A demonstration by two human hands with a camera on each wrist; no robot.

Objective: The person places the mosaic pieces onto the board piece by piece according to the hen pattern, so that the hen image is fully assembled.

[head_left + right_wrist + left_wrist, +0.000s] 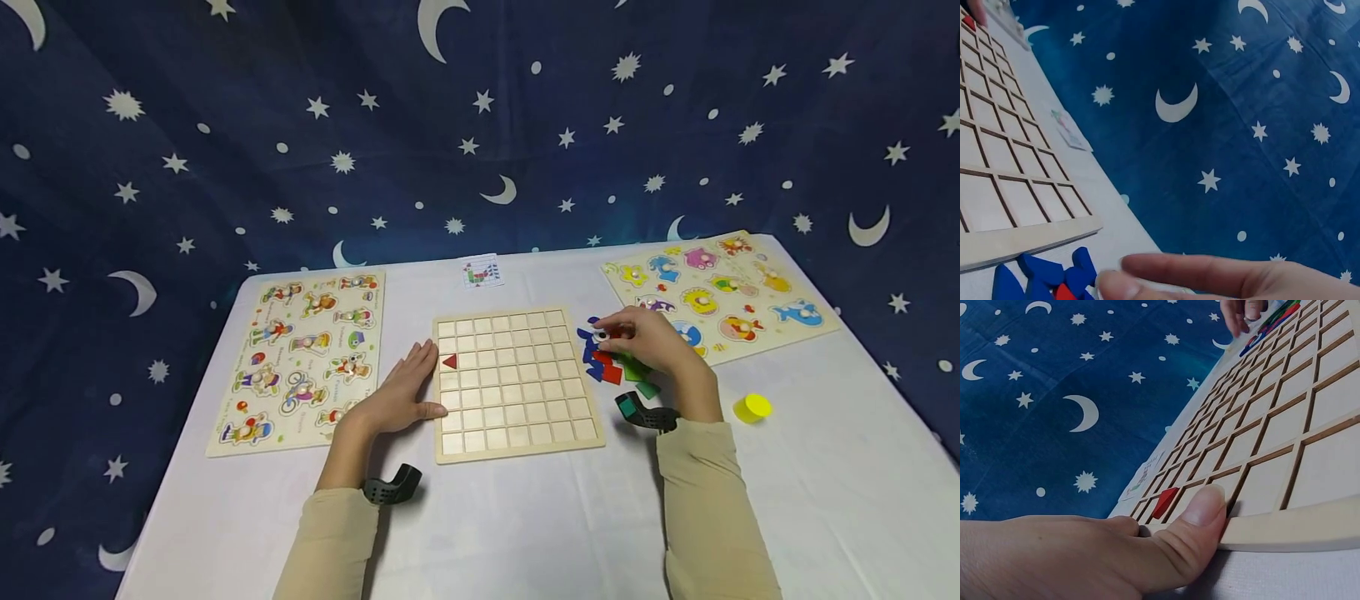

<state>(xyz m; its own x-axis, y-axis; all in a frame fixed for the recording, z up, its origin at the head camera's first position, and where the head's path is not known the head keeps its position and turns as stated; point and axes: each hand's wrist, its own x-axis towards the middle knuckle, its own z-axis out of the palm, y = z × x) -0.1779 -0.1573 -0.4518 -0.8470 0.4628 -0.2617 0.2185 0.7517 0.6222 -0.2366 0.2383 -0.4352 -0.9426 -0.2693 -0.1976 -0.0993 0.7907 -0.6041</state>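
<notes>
Two puzzles (left [300,437], right [780,335]), one grid [517,452], one card [482,271] in head view; left puzzle's print too small to read. Yellow cylinder [752,407] shows only here. One red triangle [450,361] in grid's left column. Right hand [652,337] at loose pieces [612,375]. Left wrist: left hand [1116,553] spread, thumb on grid rim. Right wrist: thumb, forefinger beside blue pieces; can't tell if pinching.

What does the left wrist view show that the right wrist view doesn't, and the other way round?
Only the left wrist view shows green pieces and the thumb of the left hand touching the grid board. Only the right wrist view shows part of a puzzle board, beyond the left hand. Both show the grid board, red triangle, paper card, blue pieces, right hand and starry cloth.
</notes>
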